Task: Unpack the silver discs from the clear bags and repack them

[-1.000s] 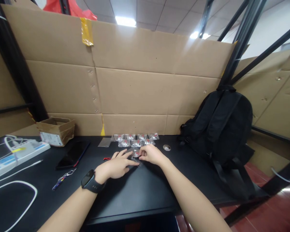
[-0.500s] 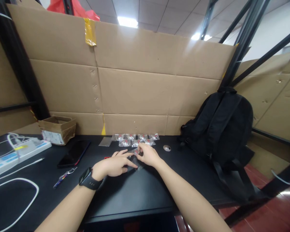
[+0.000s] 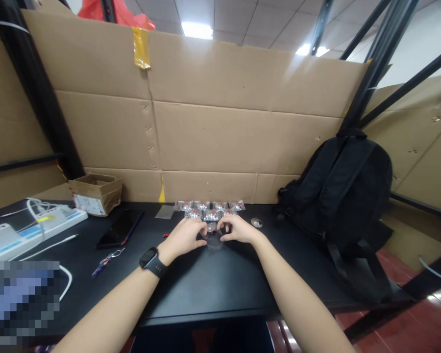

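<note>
A small clear plastic bag (image 3: 215, 242) lies at the middle of the black table, with a shiny round piece marked in red (image 3: 211, 228) at its far end. My left hand (image 3: 185, 238), wearing a black watch (image 3: 153, 261) on the wrist, pinches the bag's left side between thumb and fingers. On the opposite side, my right hand (image 3: 239, 229) has curled fingers and thumb on the bag's right edge. Just beyond the hands sit several similar clear packets (image 3: 202, 206) in two rows, partly covered by the fingers. A tiny red item (image 3: 165, 236) shows beside my left hand.
A flat clear bag (image 3: 164, 212) lies left of the packets, a round metal disc (image 3: 256, 222) to their right. Leftward are a phone (image 3: 120, 228), keychain (image 3: 108, 262), cardboard box (image 3: 97, 193) and power strip (image 3: 64, 223). A black backpack (image 3: 353, 191) stands right.
My left hand has drawn back from across the bag to its left side. My right hand has shifted to the right edge, leaving the bag visible between them. The view has shifted slightly.
</note>
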Action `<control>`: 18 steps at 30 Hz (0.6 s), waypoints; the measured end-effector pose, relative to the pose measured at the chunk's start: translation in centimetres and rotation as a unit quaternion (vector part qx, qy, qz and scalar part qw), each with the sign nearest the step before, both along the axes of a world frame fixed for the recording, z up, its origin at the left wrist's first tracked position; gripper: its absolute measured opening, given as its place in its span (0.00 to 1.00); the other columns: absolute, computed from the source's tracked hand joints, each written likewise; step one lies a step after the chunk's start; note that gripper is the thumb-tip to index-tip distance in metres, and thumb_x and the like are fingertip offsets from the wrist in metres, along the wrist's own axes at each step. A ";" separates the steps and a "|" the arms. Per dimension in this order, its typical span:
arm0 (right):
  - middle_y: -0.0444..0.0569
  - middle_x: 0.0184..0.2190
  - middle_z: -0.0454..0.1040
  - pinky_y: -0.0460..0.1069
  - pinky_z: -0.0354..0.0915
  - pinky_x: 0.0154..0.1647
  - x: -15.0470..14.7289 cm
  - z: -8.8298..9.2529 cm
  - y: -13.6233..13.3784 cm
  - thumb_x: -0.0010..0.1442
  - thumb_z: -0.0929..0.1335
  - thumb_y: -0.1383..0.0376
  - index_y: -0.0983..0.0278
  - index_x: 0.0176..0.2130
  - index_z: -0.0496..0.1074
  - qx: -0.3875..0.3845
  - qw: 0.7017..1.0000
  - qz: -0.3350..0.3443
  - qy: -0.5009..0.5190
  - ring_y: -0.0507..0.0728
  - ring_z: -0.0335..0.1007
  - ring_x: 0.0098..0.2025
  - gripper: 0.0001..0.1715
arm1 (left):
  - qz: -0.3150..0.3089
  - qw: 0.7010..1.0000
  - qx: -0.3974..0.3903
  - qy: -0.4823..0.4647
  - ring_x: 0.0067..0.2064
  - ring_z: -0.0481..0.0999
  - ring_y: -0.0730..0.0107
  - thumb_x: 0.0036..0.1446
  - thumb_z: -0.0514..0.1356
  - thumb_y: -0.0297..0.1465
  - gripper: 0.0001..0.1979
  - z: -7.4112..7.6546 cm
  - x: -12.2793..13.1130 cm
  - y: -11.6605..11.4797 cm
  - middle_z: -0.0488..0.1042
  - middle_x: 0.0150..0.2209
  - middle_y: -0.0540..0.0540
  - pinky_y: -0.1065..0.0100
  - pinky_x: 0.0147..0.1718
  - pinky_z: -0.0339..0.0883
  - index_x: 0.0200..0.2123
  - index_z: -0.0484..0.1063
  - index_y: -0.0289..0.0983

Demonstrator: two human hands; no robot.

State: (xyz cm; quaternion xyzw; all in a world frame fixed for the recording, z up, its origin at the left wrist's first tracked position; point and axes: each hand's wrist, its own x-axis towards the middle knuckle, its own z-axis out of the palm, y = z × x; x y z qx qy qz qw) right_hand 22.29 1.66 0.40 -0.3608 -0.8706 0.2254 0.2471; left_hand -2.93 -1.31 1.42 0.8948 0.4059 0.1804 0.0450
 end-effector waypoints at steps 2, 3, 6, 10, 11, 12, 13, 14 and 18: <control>0.46 0.35 0.73 0.45 0.64 0.36 -0.3 -0.2 0.1 0.52 0.77 0.64 0.64 0.36 0.79 -0.003 1.000 0.002 0.005 0.51 0.68 0.32 0.10 | -0.005 1.000 -0.008 -0.010 0.40 0.75 0.62 0.56 0.64 0.35 0.05 0.0 0.0 0.1 0.77 0.35 0.47 0.66 0.41 0.62 0.33 0.75 0.40; 0.47 0.35 0.74 0.46 0.65 0.37 -0.3 -0.2 0.2 0.54 0.76 0.63 0.64 0.35 0.80 -0.003 1.000 0.001 0.008 0.52 0.68 0.33 0.08 | -0.007 1.000 -0.015 -0.019 0.39 0.75 0.63 0.57 0.63 0.35 0.05 0.0 0.0 0.1 0.78 0.34 0.47 0.66 0.41 0.62 0.32 0.75 0.40; 0.48 0.35 0.77 0.47 0.65 0.39 0.0 -0.1 0.3 0.57 0.74 0.62 0.65 0.34 0.80 -0.011 1.000 -0.004 0.023 0.53 0.71 0.35 0.07 | -0.005 0.996 -0.055 -0.063 0.38 0.76 0.64 0.57 0.61 0.35 0.06 0.0 -0.5 0.5 0.79 0.34 0.47 0.68 0.40 0.63 0.32 0.76 0.40; 0.47 0.32 0.79 0.47 0.65 0.40 0.4 -0.2 0.6 0.59 0.72 0.64 0.66 0.33 0.79 -0.046 0.998 -0.021 0.035 0.54 0.72 0.35 0.07 | 0.006 0.986 -0.131 -0.106 0.37 0.77 0.64 0.56 0.61 0.38 0.10 -0.4 -0.8 1.2 0.80 0.34 0.47 0.68 0.39 0.64 0.31 0.78 0.38; 0.47 0.31 0.79 0.47 0.64 0.39 0.4 -0.3 0.7 0.59 0.71 0.64 0.66 0.33 0.79 -0.057 0.997 -0.029 0.033 0.54 0.72 0.34 0.07 | 0.008 0.982 -0.149 -0.112 0.36 0.77 0.64 0.56 0.61 0.40 0.12 -0.5 -0.7 1.3 0.81 0.33 0.47 0.68 0.39 0.64 0.31 0.78 0.38; 0.46 0.30 0.79 0.47 0.64 0.38 0.4 -0.4 0.7 0.59 0.71 0.64 0.66 0.33 0.79 -0.068 0.996 -0.040 0.030 0.54 0.72 0.33 0.08 | 0.013 0.979 -0.164 -0.118 0.36 0.77 0.64 0.56 0.60 0.41 0.13 -0.7 -0.6 1.4 0.81 0.33 0.47 0.68 0.38 0.65 0.31 0.79 0.37; 0.46 0.29 0.79 0.46 0.63 0.36 0.3 -0.5 0.8 0.59 0.70 0.64 0.67 0.33 0.79 -0.077 0.995 -0.050 0.025 0.53 0.71 0.31 0.08 | 0.022 0.977 -0.176 -0.122 0.35 0.77 0.64 0.57 0.59 0.42 0.15 -1.0 -0.5 1.6 0.81 0.32 0.47 0.68 0.38 0.65 0.31 0.79 0.37; 0.45 0.28 0.78 0.46 0.62 0.35 0.2 -0.6 0.8 0.59 0.69 0.64 0.67 0.32 0.79 -0.084 0.995 -0.060 0.020 0.53 0.70 0.30 0.09 | 0.036 0.974 -0.184 -0.124 0.35 0.77 0.63 0.58 0.57 0.43 0.17 -1.2 -0.3 1.7 0.80 0.31 0.46 0.68 0.38 0.65 0.31 0.79 0.36; 0.44 0.25 0.76 0.45 0.60 0.33 -0.5 -0.7 0.6 0.62 0.66 0.66 0.67 0.28 0.77 -0.067 0.993 -0.094 0.004 0.52 0.68 0.29 0.14 | 0.124 0.967 -0.198 -0.100 0.37 0.77 0.60 0.58 0.55 0.42 0.19 -1.6 0.3 1.9 0.80 0.29 0.47 0.66 0.39 0.64 0.29 0.82 0.40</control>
